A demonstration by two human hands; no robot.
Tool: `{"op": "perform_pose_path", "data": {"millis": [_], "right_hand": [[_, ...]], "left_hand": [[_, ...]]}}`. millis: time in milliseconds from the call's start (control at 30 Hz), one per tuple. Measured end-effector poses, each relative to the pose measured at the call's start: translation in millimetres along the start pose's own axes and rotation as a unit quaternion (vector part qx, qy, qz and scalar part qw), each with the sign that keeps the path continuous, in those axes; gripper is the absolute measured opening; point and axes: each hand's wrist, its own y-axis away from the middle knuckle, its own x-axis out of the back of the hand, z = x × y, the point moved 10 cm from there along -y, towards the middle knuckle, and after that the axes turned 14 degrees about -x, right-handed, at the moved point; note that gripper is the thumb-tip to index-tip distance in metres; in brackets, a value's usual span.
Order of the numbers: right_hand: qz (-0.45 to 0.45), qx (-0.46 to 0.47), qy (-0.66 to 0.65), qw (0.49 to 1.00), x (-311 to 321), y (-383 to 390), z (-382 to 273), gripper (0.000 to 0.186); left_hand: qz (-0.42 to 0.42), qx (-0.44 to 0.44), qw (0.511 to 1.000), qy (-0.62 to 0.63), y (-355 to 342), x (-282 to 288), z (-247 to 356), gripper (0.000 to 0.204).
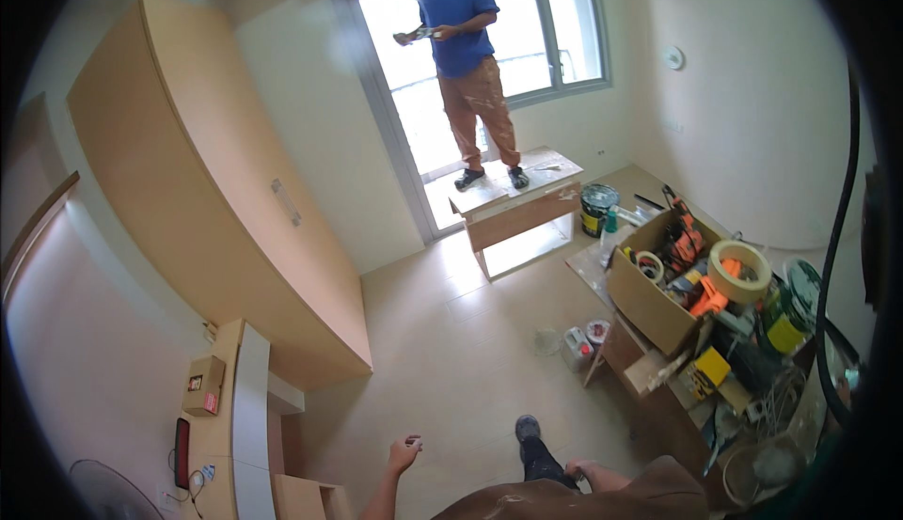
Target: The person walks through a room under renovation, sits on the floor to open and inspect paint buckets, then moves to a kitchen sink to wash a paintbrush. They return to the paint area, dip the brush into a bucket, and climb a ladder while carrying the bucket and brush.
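Far beyond the loosely spread fingers of the left hand, a cardboard box of tools (orange ones mostly) is seen; nearer, a small white jug. The right hand is half hidden, grip unclear.

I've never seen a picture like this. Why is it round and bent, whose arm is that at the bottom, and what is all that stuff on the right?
The picture comes from a wide fisheye camera worn on a person's head, looking down, so straight walls curve near the rim. There is no machine here: the left hand at the bottom edge belongs to the wearer, raised over the pale floor and holding nothing that I can make out. The right hand rests by the wearer's knee and looks empty too. On the right stands a cardboard box crammed with tools, with a roll of tape on top and paint cans beside it. Farther off, another person stands on a low wooden bench by the window.
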Motion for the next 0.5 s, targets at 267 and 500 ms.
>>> {"op": "perform_pose_path", "data": {"millis": [267,500], "right_hand": [[-0.036,0.104,0.112,0.988,129,-47,-115,0.028],[0.012,0.118,0.044,0.992,251,-64,-188,0.036]], "left_hand": [[-0.085,0.244,0.965,-0.049,52,-32,-153,0.033],[-0.114,0.287,0.951,-0.015,42,-63,-111,0.034]]}}
